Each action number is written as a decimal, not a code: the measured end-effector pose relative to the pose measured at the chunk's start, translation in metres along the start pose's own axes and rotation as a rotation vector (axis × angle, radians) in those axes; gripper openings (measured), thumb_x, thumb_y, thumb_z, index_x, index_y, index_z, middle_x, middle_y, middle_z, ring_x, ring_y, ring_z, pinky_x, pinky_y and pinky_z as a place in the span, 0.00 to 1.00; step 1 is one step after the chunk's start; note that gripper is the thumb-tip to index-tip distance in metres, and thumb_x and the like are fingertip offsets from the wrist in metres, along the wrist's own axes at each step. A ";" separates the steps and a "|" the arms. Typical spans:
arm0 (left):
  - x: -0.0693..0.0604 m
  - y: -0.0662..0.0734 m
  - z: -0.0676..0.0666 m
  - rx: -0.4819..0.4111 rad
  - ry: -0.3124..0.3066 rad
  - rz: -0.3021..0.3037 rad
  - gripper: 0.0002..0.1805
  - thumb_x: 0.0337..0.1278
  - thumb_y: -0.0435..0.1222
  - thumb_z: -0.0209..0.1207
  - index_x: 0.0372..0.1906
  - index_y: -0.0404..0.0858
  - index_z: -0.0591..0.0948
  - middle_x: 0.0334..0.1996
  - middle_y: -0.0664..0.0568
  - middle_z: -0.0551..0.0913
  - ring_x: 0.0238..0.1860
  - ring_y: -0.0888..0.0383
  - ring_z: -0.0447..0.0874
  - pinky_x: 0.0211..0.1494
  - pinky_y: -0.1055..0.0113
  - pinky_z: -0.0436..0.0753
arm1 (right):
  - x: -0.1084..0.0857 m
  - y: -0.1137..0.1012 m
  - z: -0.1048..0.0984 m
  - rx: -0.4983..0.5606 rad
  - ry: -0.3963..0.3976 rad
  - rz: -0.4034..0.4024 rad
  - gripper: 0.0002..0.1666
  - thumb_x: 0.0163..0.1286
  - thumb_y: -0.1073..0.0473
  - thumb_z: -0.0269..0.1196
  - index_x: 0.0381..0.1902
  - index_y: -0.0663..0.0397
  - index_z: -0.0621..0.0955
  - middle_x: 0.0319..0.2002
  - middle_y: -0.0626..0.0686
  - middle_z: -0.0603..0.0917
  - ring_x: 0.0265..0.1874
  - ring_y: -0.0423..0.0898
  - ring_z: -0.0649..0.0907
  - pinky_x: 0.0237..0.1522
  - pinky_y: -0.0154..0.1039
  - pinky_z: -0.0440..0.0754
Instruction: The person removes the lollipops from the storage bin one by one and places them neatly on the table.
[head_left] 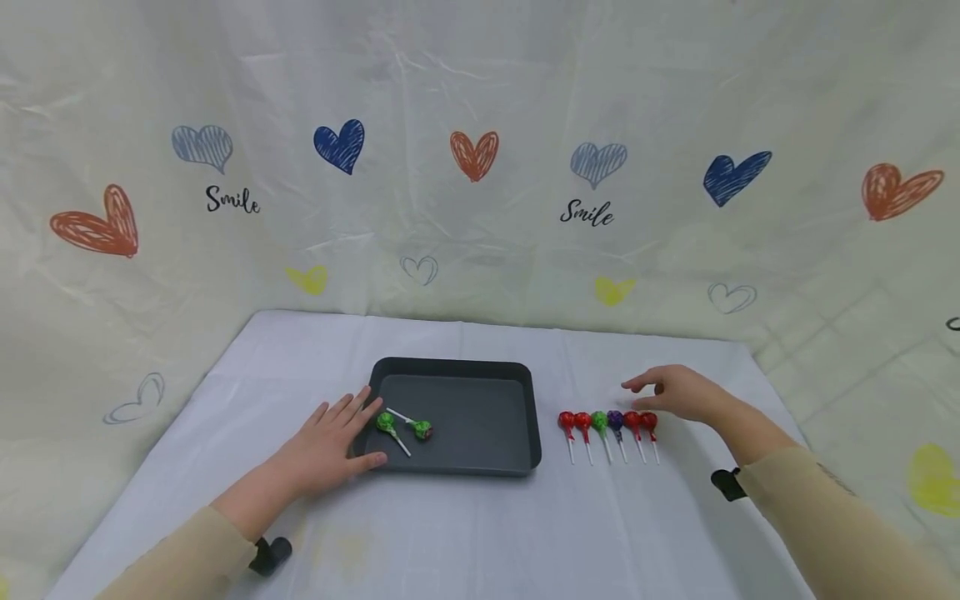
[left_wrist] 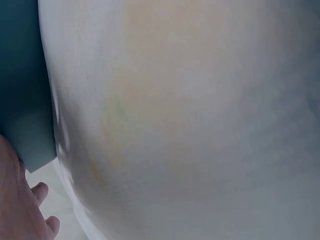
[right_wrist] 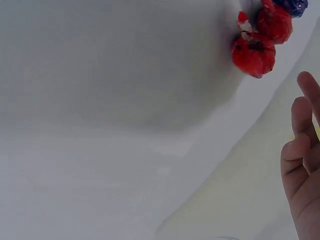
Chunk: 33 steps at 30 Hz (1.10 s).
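We have two round green lollipops (head_left: 423,430) in the dark-grey rectangular tray (head_left: 472,421), six red, green, purple lollipops (head_left: 599,422) outside, right; left hand (head_left: 330,446) fingers spread, right hand (head_left: 686,393) fingers bent, empty.

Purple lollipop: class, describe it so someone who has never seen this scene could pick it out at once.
In the head view, find the dark tray on the white-covered table. To its right lies a row of six lollipops. The purple lollipop is fourth from the left, between a green lollipop and a red one, and alone wears purple.
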<state>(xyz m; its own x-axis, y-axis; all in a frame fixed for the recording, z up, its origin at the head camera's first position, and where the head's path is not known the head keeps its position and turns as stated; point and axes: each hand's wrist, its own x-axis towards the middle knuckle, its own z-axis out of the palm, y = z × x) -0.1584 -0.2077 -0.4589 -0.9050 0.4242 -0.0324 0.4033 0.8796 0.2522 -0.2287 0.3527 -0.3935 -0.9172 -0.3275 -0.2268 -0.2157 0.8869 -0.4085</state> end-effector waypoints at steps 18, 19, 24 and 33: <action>0.000 0.000 -0.002 -0.005 -0.010 0.017 0.50 0.61 0.68 0.51 0.79 0.45 0.54 0.79 0.46 0.47 0.77 0.39 0.47 0.74 0.36 0.46 | 0.043 -0.075 0.010 0.072 -0.073 -0.151 0.22 0.65 0.51 0.70 0.57 0.49 0.85 0.52 0.54 0.85 0.44 0.47 0.80 0.41 0.40 0.81; 0.000 -0.001 -0.001 -0.002 -0.005 0.017 0.50 0.61 0.68 0.51 0.79 0.45 0.54 0.80 0.46 0.47 0.77 0.39 0.48 0.74 0.36 0.46 | 0.045 -0.081 0.011 0.074 -0.080 -0.167 0.22 0.65 0.51 0.70 0.56 0.48 0.85 0.52 0.54 0.86 0.43 0.47 0.80 0.41 0.40 0.81; 0.002 -0.006 0.004 0.010 0.011 0.013 0.51 0.59 0.71 0.49 0.80 0.46 0.54 0.80 0.48 0.47 0.77 0.41 0.48 0.75 0.38 0.46 | 0.057 -0.106 0.017 0.061 -0.088 -0.231 0.21 0.64 0.51 0.71 0.55 0.47 0.86 0.47 0.49 0.87 0.41 0.46 0.81 0.38 0.39 0.81; 0.001 -0.002 -0.001 0.019 -0.022 0.015 0.52 0.59 0.71 0.49 0.80 0.45 0.54 0.80 0.46 0.47 0.77 0.40 0.47 0.75 0.36 0.46 | 0.079 -0.150 0.029 0.044 -0.125 -0.299 0.20 0.63 0.51 0.72 0.53 0.45 0.87 0.40 0.39 0.86 0.39 0.40 0.81 0.40 0.37 0.82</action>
<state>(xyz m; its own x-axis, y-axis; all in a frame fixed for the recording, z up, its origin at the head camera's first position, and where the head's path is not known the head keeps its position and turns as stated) -0.1604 -0.2094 -0.4585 -0.8955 0.4422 -0.0497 0.4198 0.8767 0.2349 -0.2593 0.1846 -0.3761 -0.7669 -0.6109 -0.1966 -0.4519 0.7315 -0.5106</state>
